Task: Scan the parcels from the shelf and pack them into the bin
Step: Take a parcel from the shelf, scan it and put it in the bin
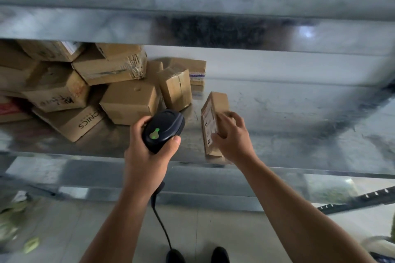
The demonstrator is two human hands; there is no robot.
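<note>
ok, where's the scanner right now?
In the head view the scanner is centre frame, gripped in the left hand over the front of the shelf, just left of the small parcel that the right hand holds.

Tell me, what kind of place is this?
Probably a parcel warehouse or stockroom: cardboard parcels piled on a metal shelf, the left hand gripping a barcode scanner, the right hand holding a labelled parcel.

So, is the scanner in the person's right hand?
No, the left hand grips the scanner; the right hand holds a small parcel standing on the shelf.
</note>
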